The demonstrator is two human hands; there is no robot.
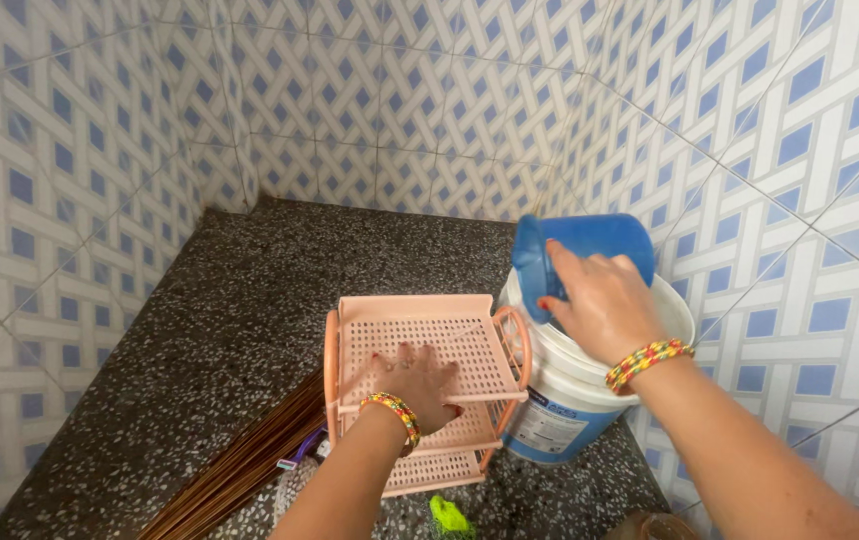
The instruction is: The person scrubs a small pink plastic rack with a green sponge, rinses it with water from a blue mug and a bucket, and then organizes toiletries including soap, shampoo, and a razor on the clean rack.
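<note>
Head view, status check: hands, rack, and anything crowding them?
Left hand flat on pink rack. Right hand holds blue mug over white bucket. Broom sticks beside rack.

Both arms are bare, each wrist wearing a multicoloured beaded bracelet [650, 361], and the fingernails are painted red.

Dark speckled granite-look floor [250, 300], meeting walls of white ceramic tiles with blue square lattice pattern [70, 150] on three sides. Bundle of thin brown broom sticks [245, 465], lying on the floor at lower left, bound by a purple band [302, 458]. Small bright yellow-green object [448, 515] on the floor at bottom edge; kind cannot be told.
</note>
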